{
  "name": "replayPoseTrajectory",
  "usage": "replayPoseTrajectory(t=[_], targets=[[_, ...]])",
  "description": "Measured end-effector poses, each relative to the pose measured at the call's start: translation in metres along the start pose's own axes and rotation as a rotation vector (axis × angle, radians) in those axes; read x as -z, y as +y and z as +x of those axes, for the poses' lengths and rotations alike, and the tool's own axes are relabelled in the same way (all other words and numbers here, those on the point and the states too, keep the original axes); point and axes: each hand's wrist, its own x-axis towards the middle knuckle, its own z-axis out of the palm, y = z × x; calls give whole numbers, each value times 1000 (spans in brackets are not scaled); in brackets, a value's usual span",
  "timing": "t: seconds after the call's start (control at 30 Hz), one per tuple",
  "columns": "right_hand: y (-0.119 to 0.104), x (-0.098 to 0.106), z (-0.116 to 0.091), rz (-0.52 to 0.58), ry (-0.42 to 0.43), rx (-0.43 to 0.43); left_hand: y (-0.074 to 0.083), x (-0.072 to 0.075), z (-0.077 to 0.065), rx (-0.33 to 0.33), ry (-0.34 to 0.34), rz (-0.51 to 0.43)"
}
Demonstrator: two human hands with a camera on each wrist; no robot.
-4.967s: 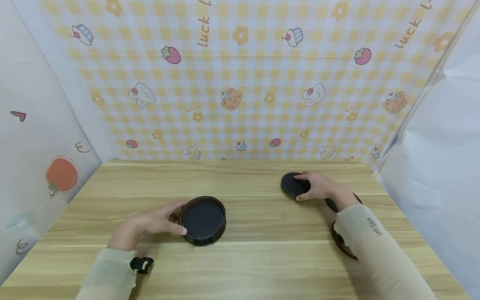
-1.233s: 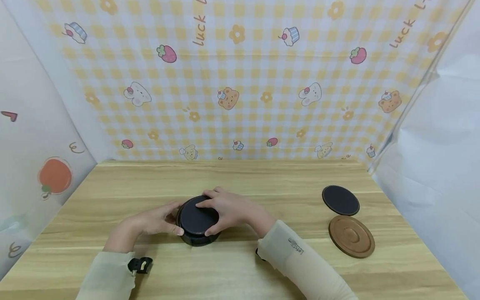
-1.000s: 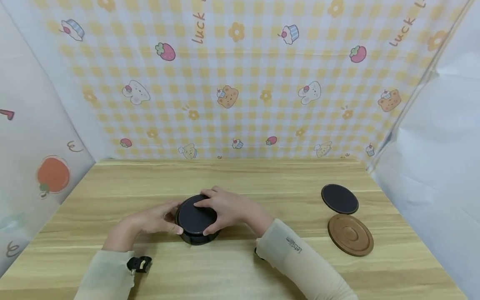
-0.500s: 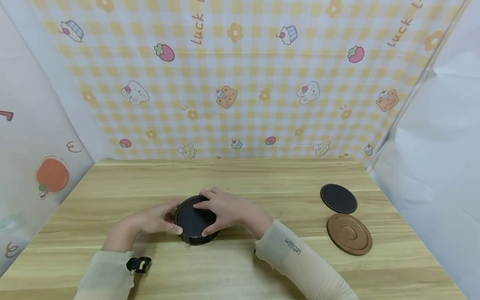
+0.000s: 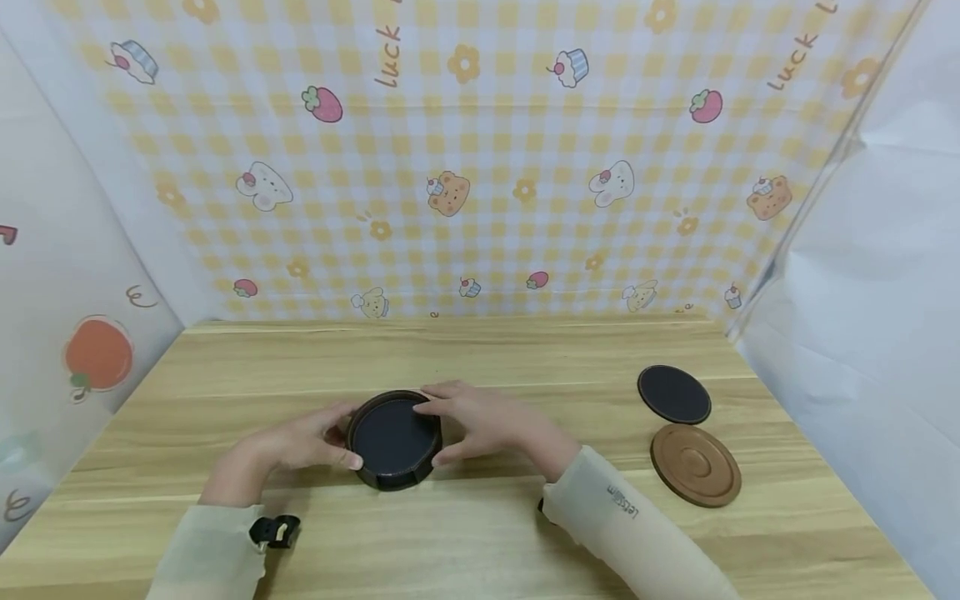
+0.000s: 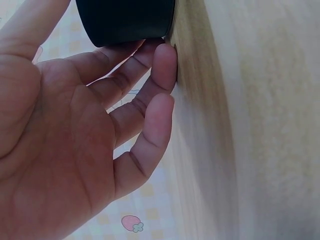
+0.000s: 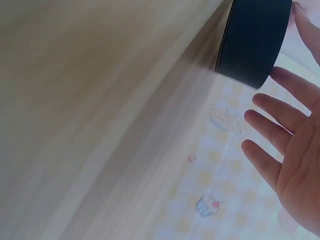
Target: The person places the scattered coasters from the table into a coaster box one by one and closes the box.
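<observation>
A round black coaster holder [image 5: 396, 481] stands on the table left of centre, with a black coaster [image 5: 392, 437] lying flat inside its rim. My left hand [image 5: 300, 440] holds the holder's left side, thumb at the front of the rim and fingers round the back. In the left wrist view, fingertips of the left hand [image 6: 65, 130] touch the holder's dark wall [image 6: 127, 22]. At the right side, my right hand [image 5: 487, 423] has its fingers spread and loose by the rim. The right wrist view shows the right hand [image 7: 302, 145] beside the holder wall [image 7: 255, 42], gripping nothing.
On the right of the wooden table [image 5: 465, 533] lie a thin black disc [image 5: 674, 394], like a coaster, and a brown disc [image 5: 696, 465] with ring grooves. A yellow checked cloth [image 5: 495, 150] hangs behind the table's back edge.
Five seconds ago my right hand held a black coaster at the far right. It brought the coaster over, the coaster dropped level into the holder, and the hand let go, shifting right.
</observation>
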Motion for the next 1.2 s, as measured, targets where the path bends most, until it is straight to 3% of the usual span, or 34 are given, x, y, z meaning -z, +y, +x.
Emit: replayPoseTrajectory(t=[0.47, 0.97, 1.2], targets=[[40, 8, -59, 104, 106, -58, 0, 2, -2, 4, 10, 20], [91, 16, -146, 45, 236, -217, -3, 1, 0, -5, 11, 1], [107, 18, -176, 41, 282, -289, -4, 0, 0, -9, 5, 2]])
